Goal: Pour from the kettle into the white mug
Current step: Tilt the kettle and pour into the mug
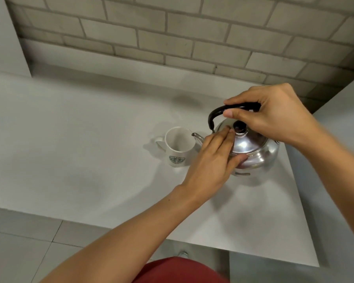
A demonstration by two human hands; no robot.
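A shiny steel kettle with a black knobbed lid and a black arched handle hangs just above the white table, tilted toward the left. Its thin spout reaches over the rim of the white mug, which stands upright with a green logo facing me and its handle to the left. My right hand is closed around the kettle's handle from above. My left hand lies flat against the kettle's lid and left side, fingertips near the knob. The mug's inside looks empty from here.
The white table ends at a front edge near me and a right edge past the kettle. A grey brick wall runs behind it. Grey floor tiles lie below, and a red garment shows at the bottom.
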